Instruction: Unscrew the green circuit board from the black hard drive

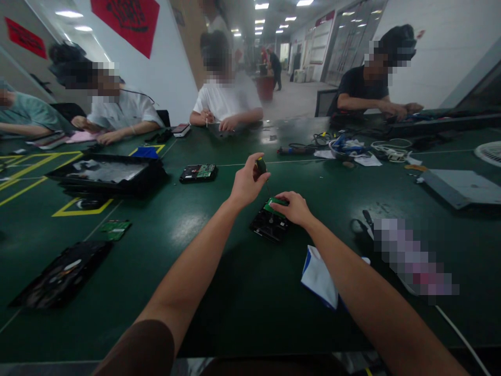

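Note:
My left hand (247, 183) is closed around the dark green and yellow handle of a screwdriver (261, 165). Its thin shaft points down to the far edge of a black hard drive (270, 224), which lies on the green table in front of me. A green circuit board (275, 204) sits on the drive's upper part. With bent fingers, my right hand (293, 208) grips the board and drive at their right side; the fingertips rest on the board. Where the screwdriver's tip ends is too small to make out.
Left of my hands lie another drive (198, 173), a black tray (105, 175), a loose circuit board (116, 228) and a black casing (62, 274). A white-and-blue cloth (319, 277) is under my right forearm. Cables (348, 146) and a grey metal box (462, 187) stand right. Several people sit across.

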`<state>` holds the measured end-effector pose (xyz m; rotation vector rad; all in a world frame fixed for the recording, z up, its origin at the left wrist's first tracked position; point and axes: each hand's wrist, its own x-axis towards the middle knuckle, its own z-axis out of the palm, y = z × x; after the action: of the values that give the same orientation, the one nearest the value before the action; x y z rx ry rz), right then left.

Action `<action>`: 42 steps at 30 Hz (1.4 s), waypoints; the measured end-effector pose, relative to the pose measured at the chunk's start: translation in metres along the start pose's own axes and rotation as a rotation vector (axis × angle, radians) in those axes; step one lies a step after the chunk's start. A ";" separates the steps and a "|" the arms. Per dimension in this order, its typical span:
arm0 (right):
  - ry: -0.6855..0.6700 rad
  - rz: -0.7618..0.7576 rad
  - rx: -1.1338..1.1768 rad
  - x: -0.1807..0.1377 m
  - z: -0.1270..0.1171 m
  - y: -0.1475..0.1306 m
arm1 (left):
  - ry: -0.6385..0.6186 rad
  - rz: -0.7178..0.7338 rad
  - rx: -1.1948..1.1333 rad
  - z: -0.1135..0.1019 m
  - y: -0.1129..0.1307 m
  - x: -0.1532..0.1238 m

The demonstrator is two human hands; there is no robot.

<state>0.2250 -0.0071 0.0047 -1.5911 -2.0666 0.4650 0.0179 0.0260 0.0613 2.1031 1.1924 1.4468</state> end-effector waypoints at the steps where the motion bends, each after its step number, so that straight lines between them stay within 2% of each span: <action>1: 0.001 0.003 0.007 0.000 0.000 0.000 | 0.002 0.002 -0.003 0.000 -0.001 0.000; 42: -0.002 0.003 0.013 0.000 0.002 0.002 | -0.045 0.025 0.008 0.007 -0.002 -0.005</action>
<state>0.2257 -0.0064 0.0016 -1.5868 -2.0595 0.4799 0.0229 0.0247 0.0537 2.1513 1.1610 1.3996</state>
